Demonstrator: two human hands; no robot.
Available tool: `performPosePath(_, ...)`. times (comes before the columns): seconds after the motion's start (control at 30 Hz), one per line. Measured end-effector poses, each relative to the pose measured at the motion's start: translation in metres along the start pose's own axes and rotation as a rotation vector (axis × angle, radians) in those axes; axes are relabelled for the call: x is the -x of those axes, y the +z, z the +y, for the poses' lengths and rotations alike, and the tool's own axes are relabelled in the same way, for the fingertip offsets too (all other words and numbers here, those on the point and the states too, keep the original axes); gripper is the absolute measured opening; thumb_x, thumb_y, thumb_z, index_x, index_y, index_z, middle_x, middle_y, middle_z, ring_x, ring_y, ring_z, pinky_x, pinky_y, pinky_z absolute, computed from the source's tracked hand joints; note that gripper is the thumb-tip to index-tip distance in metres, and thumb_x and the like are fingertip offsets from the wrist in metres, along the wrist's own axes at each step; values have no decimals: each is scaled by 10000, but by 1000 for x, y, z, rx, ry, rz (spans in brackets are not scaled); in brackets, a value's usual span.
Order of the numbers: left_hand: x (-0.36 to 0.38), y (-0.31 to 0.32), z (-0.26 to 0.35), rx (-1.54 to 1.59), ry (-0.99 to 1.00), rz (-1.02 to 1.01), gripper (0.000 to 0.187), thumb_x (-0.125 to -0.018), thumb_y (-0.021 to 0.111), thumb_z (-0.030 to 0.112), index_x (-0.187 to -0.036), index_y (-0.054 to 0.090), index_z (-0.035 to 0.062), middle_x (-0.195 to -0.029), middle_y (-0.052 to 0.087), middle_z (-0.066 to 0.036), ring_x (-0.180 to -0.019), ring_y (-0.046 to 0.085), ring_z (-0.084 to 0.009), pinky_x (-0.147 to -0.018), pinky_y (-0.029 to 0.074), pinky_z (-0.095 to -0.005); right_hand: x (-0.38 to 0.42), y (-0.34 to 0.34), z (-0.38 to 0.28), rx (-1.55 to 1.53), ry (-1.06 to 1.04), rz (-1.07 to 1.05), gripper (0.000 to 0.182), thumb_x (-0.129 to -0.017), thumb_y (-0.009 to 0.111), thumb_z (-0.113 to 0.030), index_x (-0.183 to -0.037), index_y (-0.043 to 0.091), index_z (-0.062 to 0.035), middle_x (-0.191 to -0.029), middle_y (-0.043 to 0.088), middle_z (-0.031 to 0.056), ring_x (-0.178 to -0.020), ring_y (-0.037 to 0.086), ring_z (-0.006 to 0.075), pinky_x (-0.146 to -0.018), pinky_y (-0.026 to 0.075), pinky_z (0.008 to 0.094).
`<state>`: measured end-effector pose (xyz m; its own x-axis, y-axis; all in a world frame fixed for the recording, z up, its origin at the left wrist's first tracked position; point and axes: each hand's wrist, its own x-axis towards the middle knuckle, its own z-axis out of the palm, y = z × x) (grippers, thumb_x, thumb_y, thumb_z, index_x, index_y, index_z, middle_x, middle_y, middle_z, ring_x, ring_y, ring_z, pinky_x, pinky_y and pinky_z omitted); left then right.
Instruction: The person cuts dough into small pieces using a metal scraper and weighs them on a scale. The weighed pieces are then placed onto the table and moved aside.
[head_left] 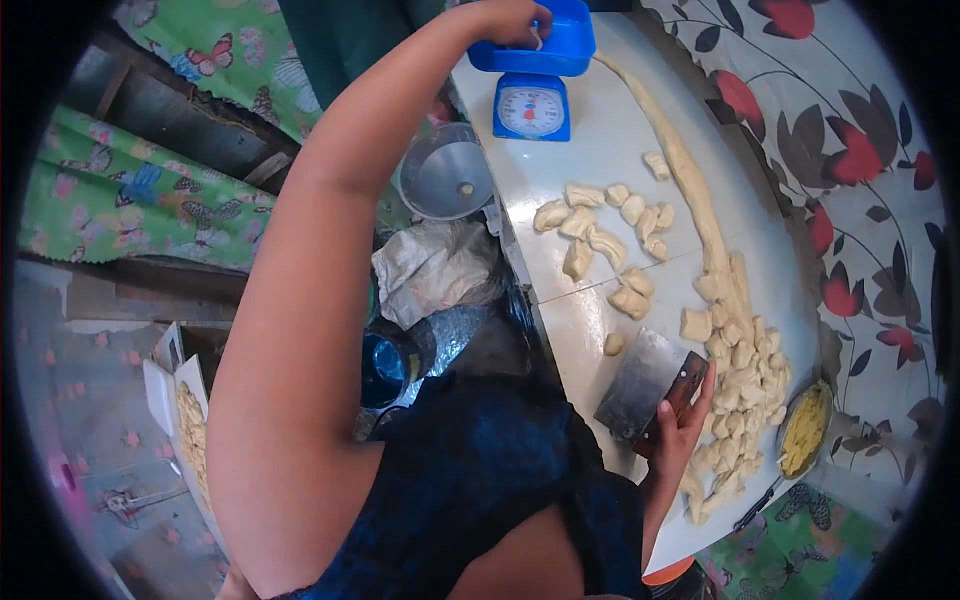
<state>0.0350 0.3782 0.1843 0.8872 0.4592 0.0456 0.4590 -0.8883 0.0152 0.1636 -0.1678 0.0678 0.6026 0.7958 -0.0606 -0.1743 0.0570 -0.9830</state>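
My left hand [515,24] reaches into a blue tray [575,45] at the top, fingers closed around something small and pale that I cannot make out. Just below the tray is the dial of a blue scale [531,110]. Lower right, my right hand [680,425] grips the dark wooden handle of a wide metal scraper [645,385], its blade over the white table [570,335]. Cut dough pieces [605,240] lie scattered between scale and scraper. A long dough strip [690,185] runs down the far side to a heap of dough pieces [740,390].
Beside the heap sits a bowl of yellow filling or spread [803,430], with a knife [755,508] near it. Left of the table are a metal bowl [447,172], a crumpled plastic bag [435,270] and a blue container [385,368]. A flowered curtain hangs at right.
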Motion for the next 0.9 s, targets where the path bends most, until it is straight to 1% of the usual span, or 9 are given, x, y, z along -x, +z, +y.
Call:
performPosePath(0.13, 7, -10, 6, 107, -91, 34, 264, -702, 680, 161, -960, 664, 104, -901, 662, -151, -828, 632, -292, -748, 489, -387, 3, 1, -2, -53, -15, 20, 829, -802, 623, -39, -1473, 137, -63, -1432, 318, 159, -1314, 323, 256, -1093, 214, 354)
performPosePath(0.2, 13, -18, 15, 439, -61, 441, 235, -753, 647, 99, -986, 644, 68, -866, 659, -126, -802, 625, -229, -732, 494, -349, 7, -4, -2, -64, -2, 23, 827, -797, 614, -28, -1473, 138, -67, -1428, 327, 151, -1302, 340, 247, -1086, 232, 349)
performPosePath(0.3, 12, -35, 24, 774, -8, 507, 170, -829, 586, 16, -995, 620, 13, -848, 643, -51, -769, 599, -147, -686, 497, -282, 11, -8, -4, -40, -25, 40, 831, -792, 613, -26, -1474, 141, -73, -1425, 332, 143, -1292, 353, 241, -1079, 246, 343)
performPosePath(0.33, 13, -39, 34, 775, 2, 509, 170, -829, 586, 16, -995, 620, 13, -848, 643, -51, -769, 599, -147, -686, 497, -282, 13, -10, -5, -40, -33, 47, 831, -792, 613, -26, -1474, 141, -73, -1425, 332, 143, -1292, 353, 241, -1079, 246, 343)
performPosePath(0.43, 33, -39, 77, 1488, -102, 494, 189, -796, 612, 25, -984, 627, 11, -852, 654, -65, -738, 623, -155, -664, 506, -285, 15, -8, -8, -77, -33, 56, 833, -786, 616, -29, -1473, 148, -75, -1426, 333, 139, -1292, 353, 236, -1079, 246, 339)
performPosePath(0.5, 60, -35, 121, 1600, -188, 471, 324, -822, 505, 63, -1132, 587, 17, -1020, 635, -143, -951, 617, -249, -811, 513, -380, 18, -7, -8, -82, -30, 82, 834, -781, 619, -38, -1472, 154, -73, -1425, 333, 141, -1295, 352, 243, -1083, 242, 346)
performPosePath(0.6, 81, -10, 152, 2071, -18, 143, 412, -876, 445, 118, -1257, 484, -32, -1109, 595, -104, -995, 575, -184, -878, 471, -332, 21, -13, -6, -109, -39, 46, 833, -778, 621, -51, -1469, 156, -64, -1424, 333, 147, -1299, 350, 255, -1086, 249, 361)
performPosePath(0.73, 90, 29, 180, 2078, -25, 68, 404, -919, 498, 188, -1272, 485, -8, -1137, 591, -90, -995, 572, -156, -874, 459, -331, 24, -23, -4, -60, -42, 52, 842, -780, 633, -92, -1465, 147, -47, -1413, 340, 154, -1280, 374, 258, -1066, 290, 371)
performPosePath(0.9, 93, 61, 220, 1931, -229, 169, 239, -902, 483, 38, -1118, 570, -13, -1141, 588, -110, -1027, 566, -188, -883, 474, -344, 32, -29, -4, -191, -40, -2, 820, -814, 551, 26, -1480, 90, -97, -1378, 405, 152, -1206, 471, 239, -1018, 347, 355)
